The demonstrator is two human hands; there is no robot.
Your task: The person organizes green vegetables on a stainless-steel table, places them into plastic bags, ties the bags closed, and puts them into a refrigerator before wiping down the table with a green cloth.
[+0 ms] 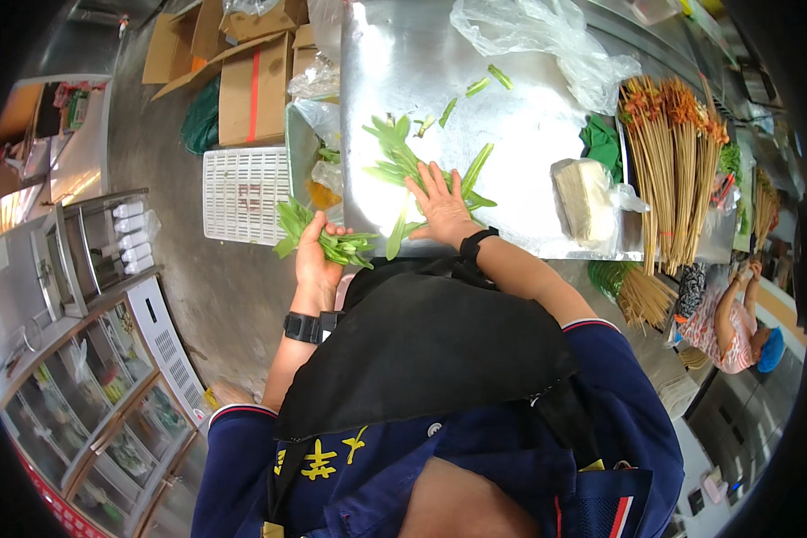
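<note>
A bunch of green leafy vegetables [343, 247] is gripped in my left hand [319, 252], beside the near left corner of the stainless steel table [524, 134]. My right hand [444, 208] lies palm down with fingers apart over loose green leaves [398, 151] on the table; whether its palm presses on them is hidden. One long leaf [476, 168] sticks out to the right of those fingers. Several cut green pieces [448, 112] are scattered farther back.
Skewers with food [672, 175], a bagged block-like stack [586, 202] and a green cloth [603, 144] lie at right. A clear plastic bag [545, 33] is at the back. A lined bin [302, 148], white plastic crate [245, 195] and cardboard boxes [255, 87] stand left. A co-worker [733, 329] is far right.
</note>
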